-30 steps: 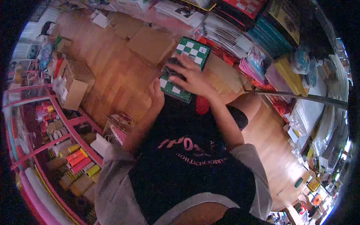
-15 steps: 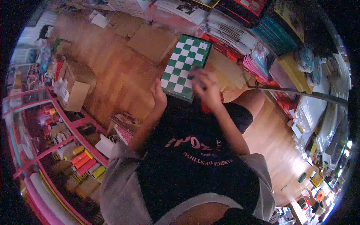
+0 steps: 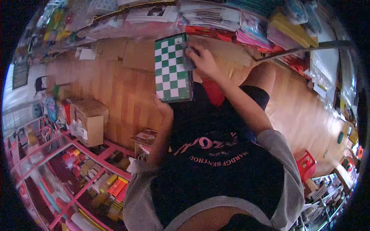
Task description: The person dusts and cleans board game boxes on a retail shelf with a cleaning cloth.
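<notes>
A green-and-white checkered chessboard (image 3: 168,71) is held up in front of my lap, its long side running away from me. My left hand (image 3: 163,106) grips it at the near left corner, with the fingers partly hidden by the board. At the board's right edge, toward the far end, my right hand (image 3: 203,61) is closed around a dark, soft-looking piece like a cloth (image 3: 188,62), which lies against the board's side. The hand and this dark piece are slightly blurred.
Piles of packaged paper goods (image 3: 216,21) line the far side. A cardboard box (image 3: 90,121) stands on the wooden floor (image 3: 127,88) to the left, near a pink-framed display case (image 3: 86,154) with colourful rolls. A red stool (image 3: 306,165) is at the right.
My view has turned, so the board appears further left and more upright. My right hand has moved from over the squares to the board's right edge. My left hand keeps its hold.
</notes>
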Tool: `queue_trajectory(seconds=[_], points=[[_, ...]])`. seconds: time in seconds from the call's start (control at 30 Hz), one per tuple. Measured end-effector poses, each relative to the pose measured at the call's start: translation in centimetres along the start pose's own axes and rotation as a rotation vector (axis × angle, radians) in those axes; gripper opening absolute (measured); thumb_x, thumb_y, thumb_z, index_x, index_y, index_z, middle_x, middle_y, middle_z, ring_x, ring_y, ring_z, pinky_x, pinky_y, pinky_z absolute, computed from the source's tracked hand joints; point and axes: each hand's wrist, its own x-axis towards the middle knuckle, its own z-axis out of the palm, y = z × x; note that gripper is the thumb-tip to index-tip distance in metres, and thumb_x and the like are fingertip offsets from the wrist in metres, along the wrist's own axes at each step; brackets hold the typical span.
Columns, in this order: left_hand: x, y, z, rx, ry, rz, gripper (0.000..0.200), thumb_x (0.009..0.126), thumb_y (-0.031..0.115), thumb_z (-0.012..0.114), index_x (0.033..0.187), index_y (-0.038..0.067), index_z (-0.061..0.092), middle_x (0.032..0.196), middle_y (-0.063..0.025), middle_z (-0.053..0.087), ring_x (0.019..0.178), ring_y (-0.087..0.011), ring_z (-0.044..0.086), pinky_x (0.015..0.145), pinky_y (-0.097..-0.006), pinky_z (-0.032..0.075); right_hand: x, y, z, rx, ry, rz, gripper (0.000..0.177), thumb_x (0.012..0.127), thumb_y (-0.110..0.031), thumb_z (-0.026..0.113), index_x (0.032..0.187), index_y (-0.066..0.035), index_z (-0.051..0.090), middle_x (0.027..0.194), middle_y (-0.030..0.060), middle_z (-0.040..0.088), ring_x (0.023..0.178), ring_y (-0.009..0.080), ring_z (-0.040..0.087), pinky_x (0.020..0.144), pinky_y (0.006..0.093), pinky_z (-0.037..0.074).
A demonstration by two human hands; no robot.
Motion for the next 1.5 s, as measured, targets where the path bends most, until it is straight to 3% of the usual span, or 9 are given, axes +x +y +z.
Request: queue_trajectory(seconds=[0.27,0.73,0.8,0.97,1.07,1.17,1.23,1.33,1.5], points=[[-2.8,3.9,3.5,-0.009,-0.032,0.014,0.045,0.085,0.033,0.029,0.101,-0.004,0.049,0.099,-0.0134,0.052,0.090,-0.0244,0.049,0.082,-0.0339,0.036,-7.8,-1.4,0.2,-0.102,-0.006,-0.216,0.037,0.075,-0.015,0.055,0.107,0.002,0.049,0.101,0.0190,0.054,0.095,0.0248,0.052,0.081,0.0304,0.039],[-1.2,2.7,1.4,-0.115,-0.175,-0.122,0.042,0.086,0.033,0.029,0.098,-0.001,0.050,0.093,-0.0111,0.054,0.086,-0.0218,0.051,0.078,-0.0338,0.039,-8.9,-4.2,-3.7,0.153,-0.537,0.038,0.025,0.073,-0.013,0.054,0.095,0.000,0.057,0.093,0.0094,0.059,0.085,0.0169,0.054,0.077,0.0261,0.040],[-2.4,5.1,2.6,-0.086,-0.102,-0.135,0.040,0.086,0.032,0.030,0.097,-0.001,0.051,0.093,-0.0105,0.054,0.085,-0.0212,0.051,0.077,-0.0337,0.039,-8.3,-5.3,-5.5,0.436,-0.382,0.334,0.026,0.075,-0.015,0.050,0.095,0.000,0.057,0.094,0.0086,0.058,0.086,0.0177,0.054,0.079,0.0252,0.039],[-2.7,6.2,2.7,-0.174,-0.082,-0.209,0.038,0.086,0.032,0.031,0.097,0.002,0.051,0.093,-0.0091,0.054,0.085,-0.0193,0.051,0.077,-0.0320,0.039,-8.1,-2.5,-11.2,0.609,-0.062,0.406,0.029,0.075,-0.015,0.048,0.097,0.003,0.055,0.096,0.0113,0.057,0.087,0.0180,0.054,0.078,0.0260,0.041],[-2.8,8.6,3.9,0.033,-0.172,0.029,0.035,0.086,0.030,0.034,0.099,0.001,0.051,0.093,-0.0094,0.054,0.084,-0.0177,0.051,0.074,-0.0292,0.041,-9.0,-0.7,-14.8,0.685,0.080,0.384,0.027,0.076,-0.013,0.047,0.096,0.004,0.055,0.097,0.0123,0.056,0.088,0.0189,0.054,0.076,0.0264,0.043],[1.0,11.6,3.1,0.114,0.095,0.198,0.034,0.086,0.026,0.038,0.102,-0.001,0.049,0.094,-0.0102,0.055,0.081,-0.0164,0.052,0.072,-0.0267,0.041,-9.3,-2.7,-14.5,0.695,0.149,0.384,0.028,0.078,-0.014,0.045,0.098,0.004,0.053,0.099,0.0129,0.055,0.088,0.0197,0.054,0.077,0.0269,0.043],[1.4,15.0,3.9,0.421,-0.175,0.626,0.034,0.085,0.019,0.041,0.109,-0.005,0.043,0.089,-0.0116,0.055,0.078,-0.0156,0.052,0.069,-0.0246,0.041,-9.2,-2.7,-14.4,0.569,0.173,0.359,0.030,0.081,-0.016,0.043,0.101,0.004,0.052,0.100,0.0128,0.055,0.088,0.0198,0.054,0.078,0.0270,0.043],[-1.7,19.1,8.3,0.583,-0.103,0.949,0.043,0.082,0.014,0.047,0.117,-0.007,0.032,0.084,-0.0139,0.053,0.076,-0.0172,0.053,0.067,-0.0241,0.041,-9.0,-2.9,-13.0,0.685,0.226,0.447,0.031,0.080,-0.016,0.043,0.102,0.004,0.052,0.099,0.0118,0.055,0.087,0.0183,0.054,0.076,0.0260,0.043],[-0.3,16.1,7.6,0.538,-0.159,1.067,0.059,0.073,0.009,0.058,0.118,-0.007,0.024,0.080,-0.0160,0.052,0.076,-0.0209,0.054,0.063,-0.0266,0.044,-8.2,-2.7,-10.9,0.672,0.085,0.329,0.030,0.078,-0.013,0.046,0.102,0.002,0.053,0.098,0.0099,0.056,0.085,0.0162,0.054,0.075,0.0241,0.042]])
